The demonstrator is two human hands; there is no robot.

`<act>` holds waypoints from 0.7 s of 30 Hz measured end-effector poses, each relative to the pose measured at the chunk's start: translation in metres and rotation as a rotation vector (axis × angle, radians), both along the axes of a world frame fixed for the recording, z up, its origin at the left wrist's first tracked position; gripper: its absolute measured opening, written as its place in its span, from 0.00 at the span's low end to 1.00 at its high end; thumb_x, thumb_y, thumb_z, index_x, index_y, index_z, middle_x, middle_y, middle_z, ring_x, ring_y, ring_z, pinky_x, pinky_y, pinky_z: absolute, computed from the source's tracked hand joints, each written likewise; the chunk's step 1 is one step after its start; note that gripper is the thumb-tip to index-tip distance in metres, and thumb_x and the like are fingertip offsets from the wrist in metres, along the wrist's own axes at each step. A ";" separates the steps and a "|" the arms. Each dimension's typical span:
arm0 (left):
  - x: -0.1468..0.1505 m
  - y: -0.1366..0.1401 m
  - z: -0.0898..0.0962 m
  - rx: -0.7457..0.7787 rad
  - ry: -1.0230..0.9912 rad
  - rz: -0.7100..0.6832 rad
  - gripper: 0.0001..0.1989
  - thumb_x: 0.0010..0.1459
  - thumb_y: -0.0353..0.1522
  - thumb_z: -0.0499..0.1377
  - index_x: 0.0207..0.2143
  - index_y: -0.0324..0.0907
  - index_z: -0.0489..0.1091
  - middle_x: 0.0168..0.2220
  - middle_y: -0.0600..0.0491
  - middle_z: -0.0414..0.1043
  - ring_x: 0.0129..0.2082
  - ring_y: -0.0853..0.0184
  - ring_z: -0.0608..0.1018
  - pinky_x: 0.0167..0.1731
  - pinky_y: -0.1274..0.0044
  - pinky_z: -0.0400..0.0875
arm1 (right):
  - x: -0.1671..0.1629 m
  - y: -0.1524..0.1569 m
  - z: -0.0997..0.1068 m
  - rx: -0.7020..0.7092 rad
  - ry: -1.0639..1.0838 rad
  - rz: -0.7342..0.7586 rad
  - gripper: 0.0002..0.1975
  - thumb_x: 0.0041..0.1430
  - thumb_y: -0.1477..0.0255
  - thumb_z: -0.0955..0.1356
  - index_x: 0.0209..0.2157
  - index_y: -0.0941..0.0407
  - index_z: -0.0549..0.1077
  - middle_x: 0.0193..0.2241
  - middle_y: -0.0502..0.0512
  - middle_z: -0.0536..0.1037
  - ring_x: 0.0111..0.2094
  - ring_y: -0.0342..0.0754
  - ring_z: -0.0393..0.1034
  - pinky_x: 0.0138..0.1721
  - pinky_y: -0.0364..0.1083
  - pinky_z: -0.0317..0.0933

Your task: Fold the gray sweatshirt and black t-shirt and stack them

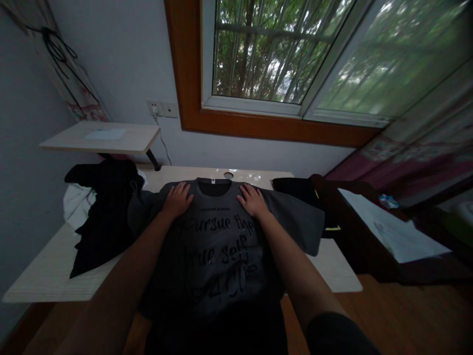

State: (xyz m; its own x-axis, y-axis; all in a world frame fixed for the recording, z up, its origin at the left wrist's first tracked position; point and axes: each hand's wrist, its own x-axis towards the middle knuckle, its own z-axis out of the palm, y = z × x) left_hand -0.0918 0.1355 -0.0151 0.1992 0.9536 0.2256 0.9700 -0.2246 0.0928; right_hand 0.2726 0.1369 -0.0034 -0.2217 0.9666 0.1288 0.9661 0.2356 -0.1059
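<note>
A dark grey T-shirt (218,246) with black lettering lies spread face up on the pale desk, its collar towards the wall and its lower part hanging over the front edge. My left hand (178,198) rests flat on the shoulder left of the collar, fingers stretched out. On the opposite shoulder, my right hand (253,199) lies flat too, fingers spread. Neither hand grips the cloth. The right sleeve is laid out wide, while the left one reaches the dark clothes and is partly hidden by my forearm.
Black clothing (107,212) and a white garment (77,204) are heaped at the desk's left, by a raised shelf (136,135). Folded black cloth (295,186) sits at the right. The desk (48,281) backs onto a wall below a window. Dark furniture with a white sheet (391,227) stands rightward.
</note>
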 end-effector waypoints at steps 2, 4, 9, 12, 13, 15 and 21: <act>-0.001 0.004 0.000 -0.026 0.007 -0.001 0.31 0.69 0.44 0.44 0.69 0.39 0.57 0.72 0.43 0.52 0.72 0.57 0.56 0.70 0.60 0.47 | 0.007 0.003 0.000 -0.008 -0.004 0.039 0.31 0.73 0.53 0.53 0.70 0.52 0.57 0.72 0.56 0.53 0.71 0.53 0.48 0.70 0.61 0.42; -0.002 0.006 0.000 -0.055 0.013 -0.003 0.32 0.69 0.44 0.43 0.69 0.38 0.56 0.72 0.43 0.51 0.72 0.57 0.55 0.70 0.60 0.46 | 0.016 0.005 0.000 -0.016 -0.006 0.082 0.31 0.73 0.53 0.53 0.70 0.51 0.57 0.72 0.55 0.52 0.72 0.52 0.47 0.70 0.60 0.43; -0.007 0.005 0.002 -0.077 0.021 -0.033 0.32 0.70 0.45 0.42 0.70 0.39 0.55 0.73 0.45 0.49 0.73 0.59 0.53 0.70 0.61 0.44 | 0.035 0.004 -0.003 -0.031 -0.016 0.143 0.31 0.73 0.54 0.52 0.71 0.52 0.56 0.72 0.54 0.51 0.72 0.51 0.46 0.71 0.58 0.43; -0.010 0.004 0.003 -0.080 0.022 -0.044 0.31 0.70 0.44 0.43 0.70 0.40 0.55 0.73 0.46 0.49 0.73 0.60 0.53 0.71 0.61 0.44 | 0.044 -0.001 -0.003 -0.007 -0.021 0.149 0.31 0.73 0.55 0.53 0.70 0.54 0.57 0.72 0.56 0.52 0.72 0.52 0.47 0.70 0.57 0.45; -0.010 0.004 0.003 -0.082 0.020 -0.048 0.31 0.70 0.44 0.43 0.70 0.40 0.55 0.73 0.46 0.49 0.73 0.60 0.52 0.71 0.61 0.44 | 0.047 -0.004 -0.003 0.003 -0.022 0.148 0.31 0.73 0.55 0.54 0.70 0.54 0.57 0.72 0.56 0.52 0.72 0.52 0.47 0.70 0.57 0.45; -0.011 0.003 0.003 -0.083 0.009 -0.055 0.31 0.70 0.44 0.42 0.69 0.40 0.56 0.73 0.46 0.49 0.73 0.60 0.52 0.71 0.60 0.44 | 0.053 -0.010 -0.003 0.017 -0.020 0.143 0.30 0.73 0.56 0.55 0.70 0.55 0.58 0.72 0.57 0.53 0.72 0.52 0.48 0.70 0.57 0.47; -0.005 0.000 0.004 -0.051 -0.025 -0.024 0.29 0.69 0.43 0.45 0.69 0.44 0.58 0.72 0.45 0.51 0.72 0.57 0.54 0.69 0.56 0.48 | 0.066 -0.027 -0.005 0.049 0.004 0.098 0.28 0.72 0.60 0.57 0.68 0.56 0.61 0.71 0.59 0.56 0.71 0.54 0.51 0.69 0.58 0.47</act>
